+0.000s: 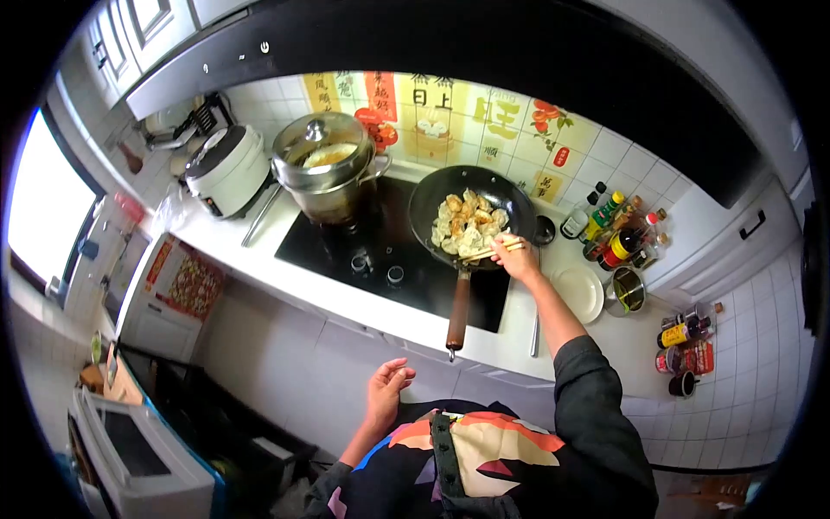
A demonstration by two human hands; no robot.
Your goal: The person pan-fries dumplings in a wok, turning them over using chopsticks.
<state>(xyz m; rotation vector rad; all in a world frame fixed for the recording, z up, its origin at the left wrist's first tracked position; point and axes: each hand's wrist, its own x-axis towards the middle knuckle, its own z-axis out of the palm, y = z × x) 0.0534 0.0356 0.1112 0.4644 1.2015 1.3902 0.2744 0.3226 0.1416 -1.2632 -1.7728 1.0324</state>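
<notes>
My right hand [517, 257] is closed on a pair of light wooden chopsticks [481, 254], whose tips reach in among the dumplings [467, 220] near the lower side of the black wok [424, 197]. Some dumplings are browned, others pale. The wok's brown wooden handle [459, 311] points toward me over the edge of the black cooktop [415, 298]. In front of my body, away from the counter, my left hand [388, 389] hangs with its fingers loosely curled and apart, holding nothing.
A lidded steamer pot [333, 195] stands on the left burner, beside a white cooker [226, 173]. Right of the wok are a ladle [544, 230], a white plate [577, 292], a metal container [624, 291] and several sauce bottles [616, 249]. The range hood [450, 69] hangs above.
</notes>
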